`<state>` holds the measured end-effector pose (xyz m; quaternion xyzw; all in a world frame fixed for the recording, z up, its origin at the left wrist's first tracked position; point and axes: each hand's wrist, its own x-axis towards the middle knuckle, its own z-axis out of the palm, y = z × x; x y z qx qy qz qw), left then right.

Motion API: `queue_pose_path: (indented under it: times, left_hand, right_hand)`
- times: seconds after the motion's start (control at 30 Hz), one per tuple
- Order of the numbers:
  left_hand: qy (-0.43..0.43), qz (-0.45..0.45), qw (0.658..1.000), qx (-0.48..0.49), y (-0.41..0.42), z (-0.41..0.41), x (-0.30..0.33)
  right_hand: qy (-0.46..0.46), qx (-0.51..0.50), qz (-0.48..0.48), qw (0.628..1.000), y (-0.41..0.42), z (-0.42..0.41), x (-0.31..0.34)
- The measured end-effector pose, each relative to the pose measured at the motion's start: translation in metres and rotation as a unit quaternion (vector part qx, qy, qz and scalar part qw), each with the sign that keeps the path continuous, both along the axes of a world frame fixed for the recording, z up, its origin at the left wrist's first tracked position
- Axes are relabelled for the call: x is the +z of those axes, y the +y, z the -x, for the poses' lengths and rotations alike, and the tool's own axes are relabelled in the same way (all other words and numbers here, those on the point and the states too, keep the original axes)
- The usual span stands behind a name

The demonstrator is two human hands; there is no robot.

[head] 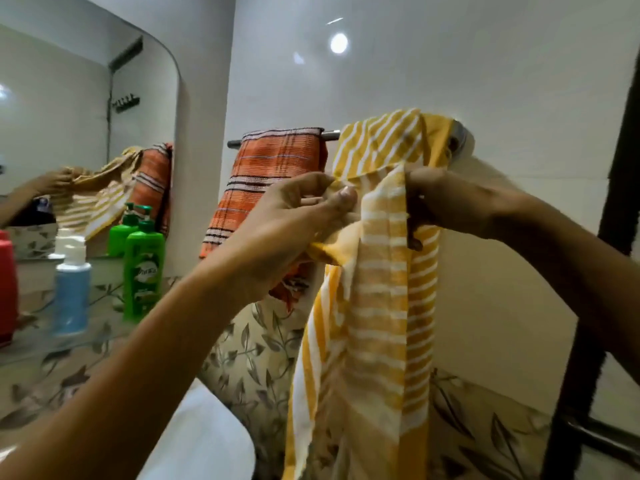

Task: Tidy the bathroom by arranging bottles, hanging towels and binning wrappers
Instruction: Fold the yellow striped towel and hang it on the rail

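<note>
Head view: yellow striped towel (377,271) draped over towel bar (330,134), long axis hanging down; left hand (294,216) and right hand (450,199) both pinch bunched cloth just below bar.

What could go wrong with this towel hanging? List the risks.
1. The yellow towel sits bunched at the right end of the rail, near the bracket; if both hands let go, it may slide off.
2. The left hand and right hand are tugging it beside the orange towel, which could be dragged askew.
</note>
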<state>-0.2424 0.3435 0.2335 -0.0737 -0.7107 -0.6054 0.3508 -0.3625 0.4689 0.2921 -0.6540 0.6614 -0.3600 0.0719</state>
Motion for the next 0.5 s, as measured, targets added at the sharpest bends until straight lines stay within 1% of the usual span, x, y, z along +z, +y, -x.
queue_pose_path:
  times: [0.07,0.13,0.2,0.27,0.33,0.37,0.4,0.47,0.5]
  left_hand:
    - [-0.009,-0.018,1.0,-0.007,0.016,-0.008,-0.006]
    - [-0.033,-0.014,0.999,-0.005,0.03,-0.016,-0.01]
    - [-0.065,0.015,0.998,-0.007,0.039,-0.021,-0.014]
    - [-0.11,0.052,0.993,-0.009,0.049,-0.026,-0.024]
    - [-0.147,0.078,0.986,-0.026,0.059,-0.029,-0.036]
    - [-0.164,0.083,0.982,-0.04,0.065,-0.031,-0.043]
    - [-0.176,0.087,0.979,-0.049,0.069,-0.031,-0.05]
    - [-0.197,0.091,0.974,-0.061,0.077,-0.033,-0.059]
    - [-0.199,0.093,0.973,-0.062,0.08,-0.034,-0.063]
  right_hand:
    - [-0.028,0.029,-0.045,0.998,0.013,-0.004,-0.005]
    - [-0.06,0.052,-0.079,0.994,0.026,-0.011,-0.01]
    - [-0.061,0.073,-0.127,0.987,0.036,-0.008,-0.016]
    - [-0.085,0.096,-0.2,0.971,0.046,-0.005,-0.023]
    - [-0.137,0.14,-0.297,0.935,0.052,0.002,-0.039]
    - [-0.172,0.157,-0.342,0.91,0.055,0.006,-0.048]
    - [-0.218,0.188,-0.381,0.879,0.058,0.01,-0.057]
    - [-0.311,0.306,-0.418,0.797,0.063,0.014,-0.075]
    - [-0.336,0.325,-0.404,0.786,0.067,0.016,-0.081]
